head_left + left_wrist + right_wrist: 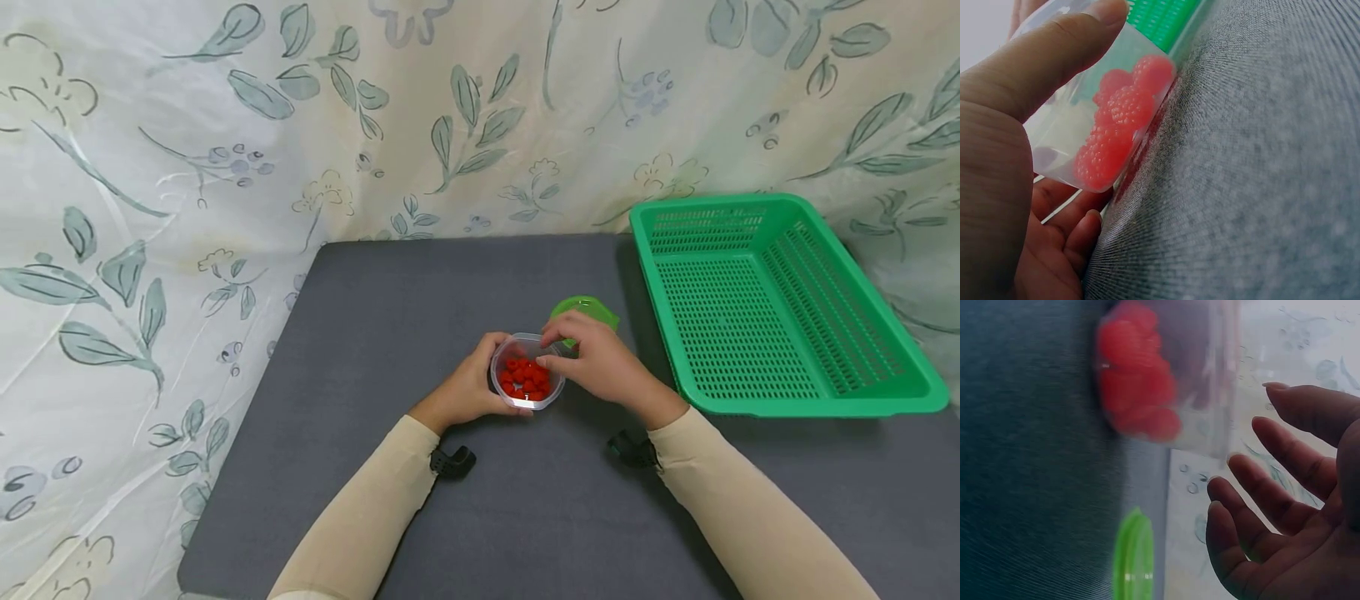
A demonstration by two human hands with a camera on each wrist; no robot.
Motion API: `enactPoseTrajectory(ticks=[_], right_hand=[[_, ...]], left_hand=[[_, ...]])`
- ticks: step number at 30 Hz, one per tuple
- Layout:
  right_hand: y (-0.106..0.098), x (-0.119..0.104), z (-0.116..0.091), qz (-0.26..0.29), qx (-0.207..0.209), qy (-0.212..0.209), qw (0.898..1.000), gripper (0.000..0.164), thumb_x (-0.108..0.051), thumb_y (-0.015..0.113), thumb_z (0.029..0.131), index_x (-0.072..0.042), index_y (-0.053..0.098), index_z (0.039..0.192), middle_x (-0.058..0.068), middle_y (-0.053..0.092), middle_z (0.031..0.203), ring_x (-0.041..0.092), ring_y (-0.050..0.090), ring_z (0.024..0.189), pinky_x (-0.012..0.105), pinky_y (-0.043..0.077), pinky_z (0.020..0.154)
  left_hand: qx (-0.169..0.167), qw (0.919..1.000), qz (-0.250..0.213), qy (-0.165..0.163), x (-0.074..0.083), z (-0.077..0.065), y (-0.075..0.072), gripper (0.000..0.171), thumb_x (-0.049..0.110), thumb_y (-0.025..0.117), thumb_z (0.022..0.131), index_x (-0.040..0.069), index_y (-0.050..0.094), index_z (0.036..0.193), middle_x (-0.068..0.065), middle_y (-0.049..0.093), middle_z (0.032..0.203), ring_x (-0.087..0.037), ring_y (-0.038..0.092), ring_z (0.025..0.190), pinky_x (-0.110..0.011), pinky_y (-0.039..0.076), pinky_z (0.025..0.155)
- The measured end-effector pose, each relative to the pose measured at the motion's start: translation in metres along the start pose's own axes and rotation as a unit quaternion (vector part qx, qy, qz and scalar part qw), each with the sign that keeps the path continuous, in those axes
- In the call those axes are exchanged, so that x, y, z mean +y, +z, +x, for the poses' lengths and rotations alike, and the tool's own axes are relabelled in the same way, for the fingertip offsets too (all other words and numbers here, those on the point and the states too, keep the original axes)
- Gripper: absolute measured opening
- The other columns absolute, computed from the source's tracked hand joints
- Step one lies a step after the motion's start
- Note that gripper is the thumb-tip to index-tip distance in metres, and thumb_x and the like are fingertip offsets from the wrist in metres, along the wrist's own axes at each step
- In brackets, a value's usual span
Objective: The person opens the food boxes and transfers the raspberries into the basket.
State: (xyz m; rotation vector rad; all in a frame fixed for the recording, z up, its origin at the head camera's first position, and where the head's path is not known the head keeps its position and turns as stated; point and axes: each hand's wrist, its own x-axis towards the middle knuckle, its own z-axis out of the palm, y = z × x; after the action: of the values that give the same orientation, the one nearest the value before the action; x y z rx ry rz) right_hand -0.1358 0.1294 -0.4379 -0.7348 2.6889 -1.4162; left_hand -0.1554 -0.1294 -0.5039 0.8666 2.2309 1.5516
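Note:
A clear plastic container stands on the grey table with several red raspberries inside. My left hand grips it from the left, thumb across the near wall in the left wrist view and the other fingers round the far side. Over the container's right rim is my right hand. Seen in the right wrist view, the right hand's fingers are spread and loosely bent, with nothing between them. Behind that hand a bright green lid lies on the table, partly covered by it.
A large green slatted basket takes up the right side of the grey table. Patterned fabric with leaves and flowers hangs along the back and the left. A dark wrist camera sits at the left cuff.

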Motion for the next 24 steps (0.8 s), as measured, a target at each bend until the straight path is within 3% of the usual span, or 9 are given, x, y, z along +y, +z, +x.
enactPoseTrajectory(ticks=[6,14,24], right_hand=[[0.013,0.007,0.001,-0.032,-0.024,0.005,0.999,0.015,-0.009,0.087,0.095,-0.008,0.078,0.107,0.013,0.062,0.131,0.034,0.059,0.122,0.047,0.058,0.091],[0.021,0.009,0.001,-0.067,-0.07,0.033,0.995,0.015,-0.012,0.086,0.096,-0.009,0.077,0.107,0.005,0.062,0.116,0.025,0.062,0.099,0.04,0.056,0.081],[0.023,0.006,0.007,-0.082,-0.104,0.065,0.989,0.014,-0.009,0.084,0.096,-0.009,0.077,0.108,0.004,0.065,0.111,0.023,0.062,0.097,0.039,0.056,0.08]], left_hand=[[0.0,1.0,0.004,0.001,0.0,-0.001,0.0,0.099,0.016,0.103,0.078,0.011,0.039,0.153,-0.003,0.058,0.148,-0.018,0.056,0.134,-0.039,0.047,0.113],[-0.001,1.0,0.008,-0.002,0.001,-0.001,0.0,0.1,0.013,0.103,0.077,0.01,0.039,0.153,-0.004,0.057,0.149,-0.018,0.056,0.135,-0.039,0.046,0.114],[-0.001,1.0,-0.003,0.002,0.0,0.0,0.001,0.1,0.013,0.104,0.076,0.013,0.04,0.153,-0.004,0.057,0.147,-0.02,0.056,0.134,-0.041,0.046,0.114]])
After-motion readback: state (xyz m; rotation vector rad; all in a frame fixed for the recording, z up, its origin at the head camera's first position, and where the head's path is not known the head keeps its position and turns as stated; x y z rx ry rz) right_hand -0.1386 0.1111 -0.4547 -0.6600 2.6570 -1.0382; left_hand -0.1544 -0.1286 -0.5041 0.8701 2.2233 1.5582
